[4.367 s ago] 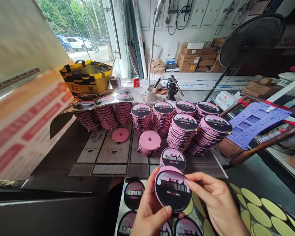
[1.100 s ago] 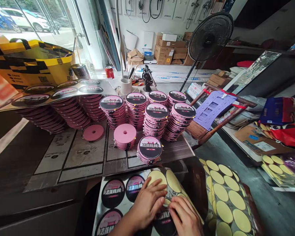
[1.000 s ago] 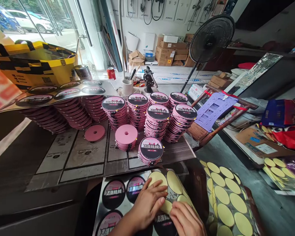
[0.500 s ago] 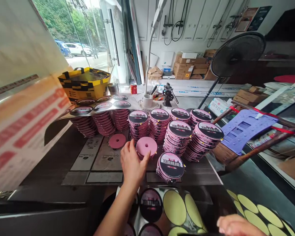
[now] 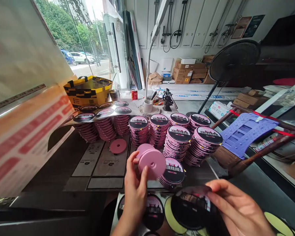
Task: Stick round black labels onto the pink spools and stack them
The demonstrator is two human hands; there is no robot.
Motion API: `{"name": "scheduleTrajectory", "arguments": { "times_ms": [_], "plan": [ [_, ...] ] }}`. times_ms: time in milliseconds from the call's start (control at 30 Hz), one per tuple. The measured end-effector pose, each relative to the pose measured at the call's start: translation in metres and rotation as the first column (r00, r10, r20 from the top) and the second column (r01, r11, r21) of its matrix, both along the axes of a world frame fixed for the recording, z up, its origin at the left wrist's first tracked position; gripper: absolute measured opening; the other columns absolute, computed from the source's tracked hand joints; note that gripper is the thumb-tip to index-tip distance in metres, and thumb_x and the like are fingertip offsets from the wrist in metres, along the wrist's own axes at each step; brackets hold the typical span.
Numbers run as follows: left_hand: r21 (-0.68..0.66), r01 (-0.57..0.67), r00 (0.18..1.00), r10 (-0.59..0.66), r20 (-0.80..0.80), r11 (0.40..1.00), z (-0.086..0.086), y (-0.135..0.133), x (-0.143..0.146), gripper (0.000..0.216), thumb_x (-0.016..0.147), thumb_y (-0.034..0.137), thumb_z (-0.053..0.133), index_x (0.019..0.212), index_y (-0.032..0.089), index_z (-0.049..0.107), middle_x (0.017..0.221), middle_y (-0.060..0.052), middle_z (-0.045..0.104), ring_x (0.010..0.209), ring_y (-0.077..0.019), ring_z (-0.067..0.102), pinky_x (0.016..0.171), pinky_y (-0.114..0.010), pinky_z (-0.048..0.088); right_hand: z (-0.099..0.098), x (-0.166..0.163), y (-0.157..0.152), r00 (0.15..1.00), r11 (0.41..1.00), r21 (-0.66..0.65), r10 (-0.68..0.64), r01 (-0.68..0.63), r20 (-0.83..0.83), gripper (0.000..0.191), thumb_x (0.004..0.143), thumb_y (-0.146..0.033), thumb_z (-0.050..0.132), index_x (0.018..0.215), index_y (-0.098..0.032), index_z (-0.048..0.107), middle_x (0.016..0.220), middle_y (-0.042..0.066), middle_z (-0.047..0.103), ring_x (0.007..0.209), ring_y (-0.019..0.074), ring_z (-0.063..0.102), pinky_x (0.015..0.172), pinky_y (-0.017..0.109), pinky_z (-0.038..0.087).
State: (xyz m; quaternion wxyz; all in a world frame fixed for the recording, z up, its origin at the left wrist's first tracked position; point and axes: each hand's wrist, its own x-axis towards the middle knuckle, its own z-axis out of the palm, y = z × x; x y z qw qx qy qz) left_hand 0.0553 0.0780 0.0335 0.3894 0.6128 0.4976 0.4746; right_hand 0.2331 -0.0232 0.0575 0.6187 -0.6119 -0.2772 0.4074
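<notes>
My left hand (image 5: 135, 183) grips a pink spool (image 5: 155, 157) by its edge, thumb on the near face with the small centre hole. My right hand (image 5: 238, 203) pinches the upper right edge of a round black sticker (image 5: 190, 211) with a printed picture. The sticker hangs over a sticker sheet (image 5: 140, 226) showing other dark round stickers and bare yellow circles. Just beyond the left hand lies a single pink spool (image 5: 118, 146) without a label. A short stack of labelled spools (image 5: 172, 172) stands partly behind the held spool.
Several tall stacks of labelled pink spools (image 5: 179, 139) fill the table's middle and right. A sheet of round stickers (image 5: 110, 111) lies across the left stacks. Behind are a yellow bag (image 5: 88, 93), a lamp (image 5: 149, 59) and a white cup (image 5: 147, 106). A purple stool (image 5: 245, 134) stands right.
My left hand has lifted the pink spool off the table and tilted it towards me. My right hand has moved left and up, and now holds a black round sticker.
</notes>
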Motion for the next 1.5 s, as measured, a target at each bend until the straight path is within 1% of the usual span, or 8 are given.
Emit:
{"name": "scheduleTrajectory", "arguments": {
  "times_ms": [67,167,267,367,667,867,1100,1500],
  "plan": [
    [-0.229,0.109,0.959,-0.043,0.279,0.967,0.004,-0.021,-0.003,0.043,0.082,0.034,0.051,0.122,0.024,0.039,0.101,-0.005,0.06,0.092,-0.0196,0.059,0.078,-0.029,0.047,0.009,-0.01,0.014,0.997,0.998,0.021,0.057,-0.056,-0.055,0.027,0.052,-0.042,0.079,0.064,-0.022,0.067,0.06,0.003,0.064,0.056,0.0163,0.057,0.051,0.024,0.048],
    [-0.464,0.378,0.775,0.001,0.632,0.801,0.002,-0.047,-0.008,0.051,0.074,0.03,0.064,0.121,0.025,0.045,0.106,-0.006,0.062,0.084,-0.0188,0.063,0.072,-0.026,0.05,0.009,-0.025,0.026,0.98,0.989,0.011,0.149,-0.149,-0.13,0.025,0.055,-0.038,0.078,0.066,-0.021,0.065,0.06,0.0,0.062,0.058,0.0135,0.054,0.054,0.022,0.045],
    [-0.512,0.601,0.638,0.017,0.77,0.614,-0.006,-0.06,-0.015,0.056,0.073,0.023,0.065,0.123,0.032,0.042,0.113,-0.006,0.061,0.065,-0.0167,0.066,0.053,-0.026,0.053,0.0,-0.032,0.028,0.965,0.985,-0.022,0.162,-0.17,-0.204,0.025,0.055,-0.037,0.079,0.065,-0.019,0.064,0.061,-0.001,0.061,0.059,0.0123,0.051,0.057,0.022,0.043],
    [-0.459,0.71,0.547,-0.007,0.837,0.535,-0.013,-0.064,-0.02,0.058,0.072,0.017,0.066,0.122,0.036,0.045,0.116,-0.005,0.061,0.068,-0.0201,0.069,0.053,-0.03,0.055,-0.007,-0.03,0.023,0.96,0.987,-0.045,0.14,-0.155,-0.244,0.026,0.054,-0.035,0.079,0.066,-0.019,0.064,0.062,-0.001,0.061,0.06,0.0127,0.052,0.058,0.023,0.043],
    [-0.426,0.711,0.475,0.065,0.878,0.56,-0.01,-0.066,-0.018,0.068,0.059,0.003,0.062,0.119,0.035,0.054,0.116,-0.004,0.062,0.079,-0.0194,0.064,0.071,-0.037,0.051,-0.013,-0.027,0.018,0.977,0.981,-0.069,0.173,-0.182,-0.127,0.022,0.056,-0.034,0.077,0.063,-0.018,0.064,0.061,-0.001,0.061,0.058,0.0133,0.052,0.057,0.025,0.043],
    [-0.487,0.668,0.543,0.08,0.836,0.563,0.004,-0.065,-0.014,0.077,0.048,0.001,0.072,0.114,0.037,0.057,0.116,-0.001,0.061,0.088,-0.0195,0.061,0.073,-0.03,0.049,-0.017,-0.027,0.017,0.972,0.977,-0.042,0.201,-0.207,-0.124,0.019,0.06,-0.031,0.076,0.064,-0.017,0.064,0.062,-0.001,0.062,0.058,0.0117,0.052,0.057,0.022,0.043],
    [-0.465,0.651,0.558,0.037,0.829,0.6,-0.003,-0.068,-0.014,0.075,0.055,0.012,0.078,0.121,0.037,0.051,0.116,-0.003,0.06,0.075,-0.0163,0.062,0.068,-0.032,0.05,-0.02,-0.027,0.016,0.977,0.981,-0.039,0.186,-0.19,-0.101,0.019,0.06,-0.031,0.076,0.065,-0.017,0.064,0.062,-0.001,0.062,0.058,0.0124,0.053,0.056,0.023,0.042],
    [-0.494,0.635,0.58,0.057,0.813,0.594,-0.005,-0.068,-0.017,0.068,0.061,0.016,0.077,0.12,0.036,0.052,0.114,-0.006,0.062,0.081,-0.0201,0.064,0.068,-0.033,0.055,-0.021,-0.027,0.016,0.984,0.984,-0.036,0.174,-0.176,-0.042,0.016,0.06,-0.029,0.075,0.064,-0.017,0.065,0.061,-0.002,0.062,0.058,0.0111,0.052,0.056,0.021,0.042]
  ]
}}
